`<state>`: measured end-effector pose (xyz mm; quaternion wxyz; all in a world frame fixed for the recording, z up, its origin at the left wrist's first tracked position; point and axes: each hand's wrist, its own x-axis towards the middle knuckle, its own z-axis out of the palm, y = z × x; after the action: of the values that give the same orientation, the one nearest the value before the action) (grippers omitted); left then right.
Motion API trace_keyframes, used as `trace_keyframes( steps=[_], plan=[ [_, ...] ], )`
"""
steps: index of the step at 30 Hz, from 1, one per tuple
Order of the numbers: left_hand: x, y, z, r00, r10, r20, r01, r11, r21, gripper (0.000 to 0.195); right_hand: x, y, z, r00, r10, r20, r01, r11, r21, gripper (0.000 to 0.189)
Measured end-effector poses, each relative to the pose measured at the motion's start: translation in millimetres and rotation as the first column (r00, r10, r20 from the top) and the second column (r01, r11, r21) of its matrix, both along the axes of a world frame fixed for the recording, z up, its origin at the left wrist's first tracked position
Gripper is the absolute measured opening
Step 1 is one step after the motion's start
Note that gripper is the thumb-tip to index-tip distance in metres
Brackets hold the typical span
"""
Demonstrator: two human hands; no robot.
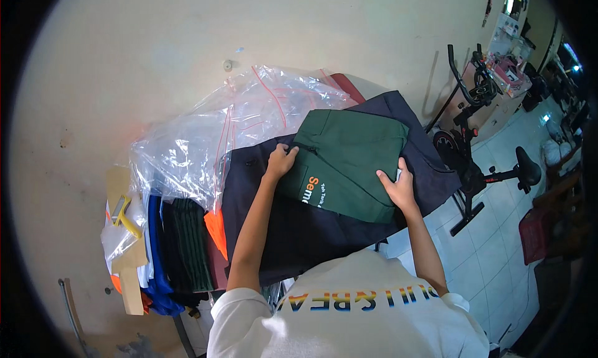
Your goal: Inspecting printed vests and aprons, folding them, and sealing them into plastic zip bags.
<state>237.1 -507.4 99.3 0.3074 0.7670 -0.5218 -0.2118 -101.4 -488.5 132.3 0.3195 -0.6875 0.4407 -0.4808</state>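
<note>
A folded dark green zip-front garment (348, 171) lies across a dark navy cloth (317, 241) in front of me. My left hand (282, 159) grips its left edge close to the zip's upper end. On the opposite edge, my right hand (399, 185) holds the folded layers, thumb on top and fingers tucked beneath. A small white piece shows beside that thumb. Orange and white printed lettering runs along the garment's lower left part. Its dark zip crosses the front at a slant.
Clear plastic bags (187, 147) with red seal lines lie beyond the cloth, against the wall (140, 54). Folded garments (189, 246) are stacked at left, beside a yellow-handled tool (125, 217) on plastic and cardboard (131, 283). An exercise bike (472, 157) stands right on the tiled floor (495, 269).
</note>
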Motion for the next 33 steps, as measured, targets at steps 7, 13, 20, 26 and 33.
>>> trace_keyframes(
  steps=[7,13,20,26,33],
  plan=[
    [-4.6,20.9,41.4,0.801,-0.228,-0.554,0.095,0.962,-0.257,0.043,2.5,-4.0,2.8,1.0,0.008,-0.027,-0.007,0.999,0.043,0.036],
    [-64.3,132.8,148.7,0.947,-0.266,-0.179,0.212,0.938,-0.275,0.023,6.9,-26.5,50.6,0.974,0.216,0.069,-0.221,0.973,0.068,0.029],
    [-42.2,259.1,221.0,0.446,-0.808,-0.386,0.765,0.567,-0.304,0.043,59.4,-70.3,131.1,0.862,0.497,-0.096,-0.505,0.86,-0.075,0.032],
    [-14.4,251.8,194.2,0.93,-0.17,-0.327,0.055,0.941,-0.334,0.045,112.0,-53.2,96.6,0.833,0.163,-0.528,-0.454,0.747,-0.486,0.041],
    [118.8,197.4,74.6,0.611,0.761,-0.217,-0.786,0.615,-0.057,0.07,115.3,-20.8,-28.4,0.786,0.311,-0.534,-0.522,0.797,-0.304,0.03]
  ],
)
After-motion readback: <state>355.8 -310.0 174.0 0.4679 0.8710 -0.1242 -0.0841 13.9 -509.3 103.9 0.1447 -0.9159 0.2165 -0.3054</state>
